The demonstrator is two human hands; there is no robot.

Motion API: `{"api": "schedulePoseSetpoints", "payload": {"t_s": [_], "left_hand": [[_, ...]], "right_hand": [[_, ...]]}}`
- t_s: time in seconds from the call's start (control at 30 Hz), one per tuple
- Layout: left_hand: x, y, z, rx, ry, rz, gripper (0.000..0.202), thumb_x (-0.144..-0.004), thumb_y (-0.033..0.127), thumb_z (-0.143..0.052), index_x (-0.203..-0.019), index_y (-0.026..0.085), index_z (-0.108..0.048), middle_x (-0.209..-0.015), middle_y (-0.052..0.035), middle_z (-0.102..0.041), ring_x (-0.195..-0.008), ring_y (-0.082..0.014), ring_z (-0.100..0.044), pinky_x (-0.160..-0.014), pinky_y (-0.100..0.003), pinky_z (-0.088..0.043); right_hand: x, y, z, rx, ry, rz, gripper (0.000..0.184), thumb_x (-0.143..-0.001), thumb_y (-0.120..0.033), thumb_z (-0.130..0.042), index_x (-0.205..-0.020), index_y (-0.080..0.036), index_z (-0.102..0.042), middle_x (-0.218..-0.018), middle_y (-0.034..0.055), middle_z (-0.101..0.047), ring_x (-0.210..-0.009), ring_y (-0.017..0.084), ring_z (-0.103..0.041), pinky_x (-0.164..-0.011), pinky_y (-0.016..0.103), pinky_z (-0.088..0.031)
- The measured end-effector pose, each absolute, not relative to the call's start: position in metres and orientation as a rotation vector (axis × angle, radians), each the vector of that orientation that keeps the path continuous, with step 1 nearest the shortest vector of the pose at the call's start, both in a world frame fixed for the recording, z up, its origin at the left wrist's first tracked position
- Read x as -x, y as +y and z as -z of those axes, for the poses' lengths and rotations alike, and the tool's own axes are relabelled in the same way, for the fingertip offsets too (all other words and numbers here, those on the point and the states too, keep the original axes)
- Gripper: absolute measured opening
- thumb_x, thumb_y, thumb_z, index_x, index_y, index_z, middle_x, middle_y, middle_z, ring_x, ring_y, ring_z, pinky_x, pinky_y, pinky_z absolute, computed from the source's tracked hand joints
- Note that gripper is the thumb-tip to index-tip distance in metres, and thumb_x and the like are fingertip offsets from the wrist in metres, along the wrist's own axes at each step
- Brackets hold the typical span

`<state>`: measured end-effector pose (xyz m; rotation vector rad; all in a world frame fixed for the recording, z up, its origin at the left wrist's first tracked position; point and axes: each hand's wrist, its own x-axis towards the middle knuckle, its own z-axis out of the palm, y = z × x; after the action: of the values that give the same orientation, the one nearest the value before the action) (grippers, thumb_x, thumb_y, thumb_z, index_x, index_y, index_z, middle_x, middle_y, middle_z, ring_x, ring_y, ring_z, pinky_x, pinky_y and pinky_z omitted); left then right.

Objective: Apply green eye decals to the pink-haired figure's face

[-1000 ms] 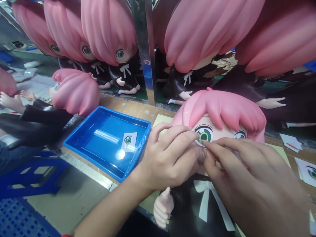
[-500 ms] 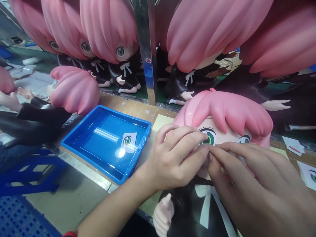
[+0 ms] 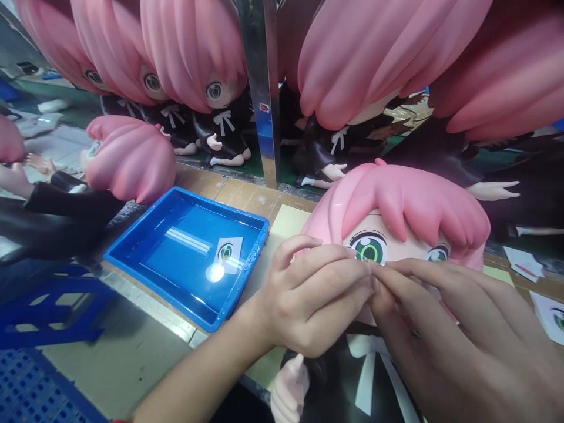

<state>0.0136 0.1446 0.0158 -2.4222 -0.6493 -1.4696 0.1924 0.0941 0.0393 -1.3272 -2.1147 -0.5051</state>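
The left hand (image 3: pixel 319 288) sits lower now and closer to the right hand (image 3: pixel 458 320); a second ago their fingertips show a small gap, and now they meet in view. The painted eye (image 3: pixel 369 249) lies just above this joint grip; half a second ago a left finger covers more of its green iris, and now most of the iris shows. The right grip, over the iris's lower part at first, is now just below it. Beyond, the other eye (image 3: pixel 437 252) shows more clearly.
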Motion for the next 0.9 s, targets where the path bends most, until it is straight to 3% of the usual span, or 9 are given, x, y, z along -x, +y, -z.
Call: {"api": "schedulePoseSetpoints", "payload": {"t_s": [0.13, 0.33, 0.43, 0.67, 0.8, 0.9], "left_hand": [[-0.010, 0.145, -0.011, 2.418, -0.809, 1.513, 0.012, -0.077, 0.017, -0.071, -0.088, 0.014, -0.074, -0.097, -0.0087, -0.073, -0.095, -0.0213, -0.067, -0.081, -0.039, -0.052], [-0.007, 0.146, -0.008, 2.500, -0.867, 1.421, 0.025, -0.080, 0.021, -0.068, -0.104, 0.019, -0.076, -0.107, -0.0118, -0.072, -0.101, -0.0241, -0.066, -0.084, -0.042, -0.052], [-0.006, 0.146, -0.005, 2.527, -0.848, 1.405, 0.024, -0.078, 0.018, -0.068, -0.101, 0.018, -0.076, -0.106, -0.0119, -0.073, -0.103, -0.0245, -0.066, -0.086, -0.043, -0.051], [-0.003, 0.148, -0.002, 2.558, -0.767, 1.495, 0.015, -0.073, 0.016, -0.069, -0.086, 0.018, -0.076, -0.102, -0.0098, -0.075, -0.101, -0.0224, -0.066, -0.085, -0.040, -0.053], [-0.005, 0.147, 0.000, 2.567, -0.839, 1.554, 0.012, -0.071, 0.016, -0.071, -0.082, 0.015, -0.074, -0.100, -0.0108, -0.074, -0.099, -0.0257, -0.068, -0.084, -0.042, -0.055], [-0.006, 0.146, 0.001, 2.588, -0.892, 1.596, 0.017, -0.076, 0.015, -0.068, -0.090, 0.012, -0.076, -0.105, -0.0143, -0.071, -0.104, -0.0292, -0.067, -0.085, -0.045, -0.057]], "right_hand": [[-0.196, 0.095, -0.038, 1.307, -2.167, 0.470, 0.015, -0.090, -0.019, -0.068, -0.102, -0.010, -0.068, -0.104, 0.0122, -0.067, -0.089, 0.033, -0.061, -0.081, 0.045, -0.046], [-0.206, 0.094, -0.030, 1.247, -2.158, 0.452, 0.028, -0.084, -0.016, -0.076, -0.111, -0.013, -0.067, -0.110, 0.0114, -0.067, -0.091, 0.030, -0.063, -0.082, 0.042, -0.048], [-0.209, 0.093, -0.027, 1.254, -2.145, 0.442, 0.031, -0.085, -0.018, -0.075, -0.115, -0.017, -0.068, -0.110, 0.0102, -0.067, -0.095, 0.029, -0.064, -0.083, 0.041, -0.049], [-0.201, 0.092, -0.020, 1.255, -2.085, 0.387, 0.031, -0.089, -0.040, -0.068, -0.116, -0.025, -0.071, -0.097, 0.0079, -0.067, -0.099, 0.027, -0.064, -0.079, 0.035, -0.054], [-0.202, 0.090, -0.018, 1.261, -2.104, 0.369, 0.032, -0.089, -0.041, -0.068, -0.117, -0.026, -0.071, -0.096, 0.0079, -0.067, -0.100, 0.027, -0.064, -0.079, 0.035, -0.055], [-0.204, 0.086, -0.022, 1.268, -2.127, 0.370, 0.033, -0.090, -0.038, -0.069, -0.121, -0.027, -0.070, -0.098, 0.0071, -0.067, -0.100, 0.027, -0.065, -0.080, 0.036, -0.055]]}}
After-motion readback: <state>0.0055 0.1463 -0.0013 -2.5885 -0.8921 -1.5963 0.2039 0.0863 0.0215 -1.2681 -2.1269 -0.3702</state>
